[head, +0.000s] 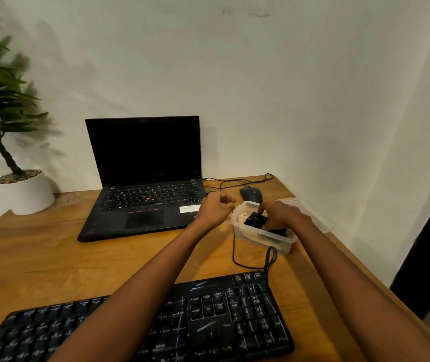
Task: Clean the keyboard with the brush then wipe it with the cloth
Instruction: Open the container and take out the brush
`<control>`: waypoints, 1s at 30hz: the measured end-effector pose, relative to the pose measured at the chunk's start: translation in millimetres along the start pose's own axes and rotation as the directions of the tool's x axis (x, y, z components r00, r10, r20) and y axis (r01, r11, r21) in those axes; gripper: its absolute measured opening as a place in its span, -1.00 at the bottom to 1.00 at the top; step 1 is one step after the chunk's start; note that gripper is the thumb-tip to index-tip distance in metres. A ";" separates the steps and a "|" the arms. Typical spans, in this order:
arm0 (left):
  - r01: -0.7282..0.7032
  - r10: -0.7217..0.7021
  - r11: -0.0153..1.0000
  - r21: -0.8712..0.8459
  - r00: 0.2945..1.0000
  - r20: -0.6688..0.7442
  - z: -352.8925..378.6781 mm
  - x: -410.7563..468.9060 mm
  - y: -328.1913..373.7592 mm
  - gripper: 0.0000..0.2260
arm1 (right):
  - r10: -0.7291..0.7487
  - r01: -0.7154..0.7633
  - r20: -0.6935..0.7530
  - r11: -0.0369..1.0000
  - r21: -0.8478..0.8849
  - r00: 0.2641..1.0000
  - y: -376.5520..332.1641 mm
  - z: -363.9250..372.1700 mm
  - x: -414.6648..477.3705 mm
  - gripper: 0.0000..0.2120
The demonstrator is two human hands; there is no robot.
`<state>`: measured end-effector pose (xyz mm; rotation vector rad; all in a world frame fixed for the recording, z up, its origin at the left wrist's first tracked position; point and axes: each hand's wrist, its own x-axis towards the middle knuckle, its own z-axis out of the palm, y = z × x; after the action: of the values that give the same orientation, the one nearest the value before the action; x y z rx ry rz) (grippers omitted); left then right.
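Retrieval: our right hand (280, 216) is gripping black boxy object (255, 220), perhaps brush, inside clear plastic tub (261, 239); left hand (215, 209) beside tub, loosely curled, empty, best bracing it.

Black plastic full-size wired keyboard (234, 322): key legends "Shift", "Ctrl", "Enter", "End" and "Home" are legible. White rectangular sticker (189, 209) on black laptop (143, 152): print illegible.

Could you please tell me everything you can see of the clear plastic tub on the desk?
The tub is a shallow, rectangular, translucent plastic container, open at the top, standing flat on the wooden desk right of the laptop and in front of the mouse. Inside lie a black object and something cream-coloured. The right hand reaches in and holds the black object.
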<state>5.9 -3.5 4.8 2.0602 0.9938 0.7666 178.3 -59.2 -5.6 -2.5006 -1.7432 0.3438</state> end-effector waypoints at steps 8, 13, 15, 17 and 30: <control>-0.010 0.002 0.994 -0.105 0.996 -0.085 -26.8 -28.6 4.2 -0.76 | 0.038 0.037 -0.378 0.981 0.188 0.925 -15.1 -13.1 -36.6 -0.42; 0.064 -0.080 0.935 -0.350 0.996 -0.030 -40.6 -67.7 20.5 -0.72 | -0.028 0.312 -0.579 0.863 0.398 0.815 -52.0 -28.9 -89.2 -0.43; 0.104 -0.107 0.859 -0.501 0.994 0.024 -44.0 -94.6 26.6 -0.70 | -0.060 0.417 -0.654 0.814 0.405 0.754 -72.2 -24.3 -118.4 -0.45; 0.119 -0.109 0.751 -0.650 0.992 0.055 -45.8 -124.4 30.6 -0.66 | -0.067 0.489 -0.715 0.773 0.405 0.696 -92.4 -14.6 -147.1 -0.45; -0.005 -0.121 0.743 -0.670 0.983 -0.141 -45.1 -239.8 27.2 -0.75 | 0.117 0.462 -0.801 0.764 0.450 0.587 -154.4 78.8 -235.2 -0.47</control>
<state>-143.4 -198.4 4.4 1.3396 0.7162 1.0987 -58.6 -229.6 -20.2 -1.5394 -1.1842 -0.2023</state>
